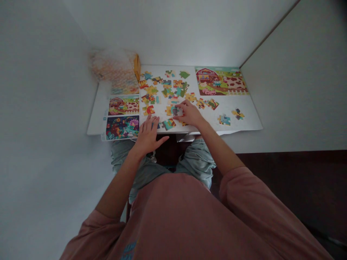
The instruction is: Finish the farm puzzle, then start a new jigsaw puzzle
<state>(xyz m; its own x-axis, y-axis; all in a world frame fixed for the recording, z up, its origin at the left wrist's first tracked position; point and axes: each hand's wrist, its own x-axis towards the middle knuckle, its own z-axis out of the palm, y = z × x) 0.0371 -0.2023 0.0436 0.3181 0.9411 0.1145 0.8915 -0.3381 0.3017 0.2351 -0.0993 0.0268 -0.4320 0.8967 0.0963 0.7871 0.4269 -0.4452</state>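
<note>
My right hand reaches over the middle of the white table. Its thumb and fingertips close around a puzzle piece with a grey and teal print, which lies against a yellow-edged piece on its left. At the front edge my left hand rests with its fingers spread and thumb stretched out, holding nothing. Just beyond its fingertips is a red and yellow puzzle piece. A green, orange and teal piece lies between the two hands, close to the edge.
Several loose pieces are scattered across the table. A finished-looking farm picture lies at the back right. Two pieces sit apart on the right. A printed picture sheet and an orange box are on the left; walls enclose the table.
</note>
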